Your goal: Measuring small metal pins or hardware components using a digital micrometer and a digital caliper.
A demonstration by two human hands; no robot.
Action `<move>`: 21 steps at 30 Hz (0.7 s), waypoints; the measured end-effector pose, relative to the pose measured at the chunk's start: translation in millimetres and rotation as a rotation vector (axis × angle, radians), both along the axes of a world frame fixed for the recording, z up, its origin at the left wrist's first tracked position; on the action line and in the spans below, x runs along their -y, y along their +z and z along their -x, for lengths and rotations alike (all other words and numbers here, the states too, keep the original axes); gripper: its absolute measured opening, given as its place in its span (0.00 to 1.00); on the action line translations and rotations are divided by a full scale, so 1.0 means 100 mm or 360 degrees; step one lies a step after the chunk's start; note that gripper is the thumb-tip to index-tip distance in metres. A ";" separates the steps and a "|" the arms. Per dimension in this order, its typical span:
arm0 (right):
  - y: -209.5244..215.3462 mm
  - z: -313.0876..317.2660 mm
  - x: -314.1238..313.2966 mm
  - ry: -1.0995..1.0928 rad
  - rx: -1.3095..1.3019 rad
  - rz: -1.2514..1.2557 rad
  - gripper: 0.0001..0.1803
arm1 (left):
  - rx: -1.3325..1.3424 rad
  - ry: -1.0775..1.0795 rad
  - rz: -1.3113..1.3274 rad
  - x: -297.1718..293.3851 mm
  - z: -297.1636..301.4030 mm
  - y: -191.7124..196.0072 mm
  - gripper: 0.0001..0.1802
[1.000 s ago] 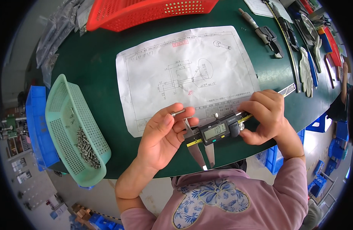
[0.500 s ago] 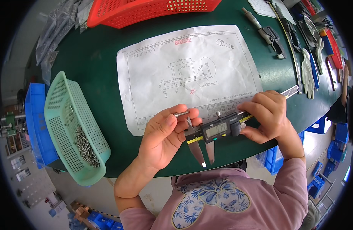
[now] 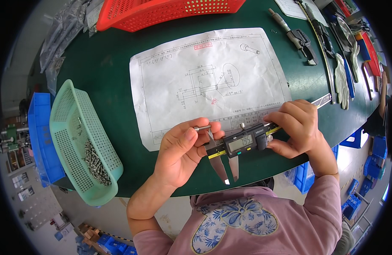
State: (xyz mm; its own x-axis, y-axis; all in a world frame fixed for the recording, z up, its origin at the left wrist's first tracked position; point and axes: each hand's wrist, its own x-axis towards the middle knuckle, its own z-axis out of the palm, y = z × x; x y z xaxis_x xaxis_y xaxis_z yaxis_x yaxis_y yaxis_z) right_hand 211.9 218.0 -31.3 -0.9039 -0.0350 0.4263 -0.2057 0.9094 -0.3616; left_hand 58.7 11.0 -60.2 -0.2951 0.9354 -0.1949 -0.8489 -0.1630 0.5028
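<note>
Between the thumb and fingers of my left hand [image 3: 179, 146] is a small silver metal pin [image 3: 202, 127], held level. The short upper jaws of a digital caliper [image 3: 242, 143] stand right by the pin's right end; whether they touch it I cannot make out. The caliper's left end also rests against my left fingers. My right hand [image 3: 296, 129] grips the caliper's beam, thumb at the slider's wheel. Its long lower jaws are slightly apart with nothing between them. Under my hands lies a white paper drawing [image 3: 170, 91] of a pin-shaped part.
At left, a light green basket [image 3: 115, 170] holds many similar metal pins [image 3: 94, 163], with a blue bin [image 3: 41, 140] beyond it. A red basket [image 3: 170, 19] stands at the back. Toward the right lie a micrometer [image 3: 294, 38], white gloves [image 3: 342, 80] and other tools on the green table [image 3: 102, 68].
The caliper's display has become readable. The pin and jaws have shifted very slightly; both hands keep the same hold.
</note>
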 end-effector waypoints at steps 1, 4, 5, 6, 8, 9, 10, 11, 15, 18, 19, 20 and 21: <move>0.00 0.00 0.00 0.0000 0.0002 -0.0001 0.20 | 0.0008 -0.0001 0.0001 0.00 0.00 0.00 0.16; 0.00 0.00 0.00 0.0002 0.0001 0.0006 0.20 | 0.0014 0.0002 0.0001 0.00 0.00 0.00 0.15; 0.00 0.00 0.00 0.0002 0.0001 0.0007 0.20 | 0.0012 0.0003 0.0001 0.00 0.00 0.00 0.15; 0.00 0.00 0.00 0.0002 0.0000 0.0013 0.20 | 0.0012 0.0004 0.0002 0.00 0.00 0.00 0.15; -0.01 0.00 0.00 0.0000 0.0001 0.0020 0.20 | 0.0004 -0.0001 -0.0009 0.00 0.00 -0.01 0.15; 0.00 0.00 0.00 0.0006 0.0009 0.0017 0.21 | 0.0004 -0.0001 -0.0008 0.00 0.00 -0.01 0.15; 0.00 0.00 0.00 0.0013 0.0015 0.0015 0.21 | 0.0001 0.0002 -0.0014 0.00 0.00 0.00 0.15; 0.00 0.00 -0.01 0.0013 0.0013 0.0016 0.21 | -0.0003 0.0004 -0.0020 0.00 0.00 0.00 0.15; 0.00 0.00 -0.01 0.0028 0.0024 0.0060 0.20 | -0.0016 0.0004 -0.0032 0.00 -0.01 -0.01 0.15; 0.00 0.01 0.00 0.0036 0.0038 0.0086 0.19 | -0.0034 0.0012 -0.0027 -0.01 -0.01 -0.01 0.15; 0.00 0.01 0.01 0.0038 0.0043 0.0092 0.19 | -0.0049 0.0014 -0.0028 -0.01 -0.01 -0.01 0.15; 0.00 0.01 0.01 0.0039 0.0041 0.0094 0.19 | -0.0064 0.0016 -0.0028 -0.01 -0.01 -0.01 0.15; 0.00 0.02 0.02 0.0045 0.0026 0.0097 0.18 | -0.0066 0.0016 -0.0027 0.00 -0.01 0.00 0.15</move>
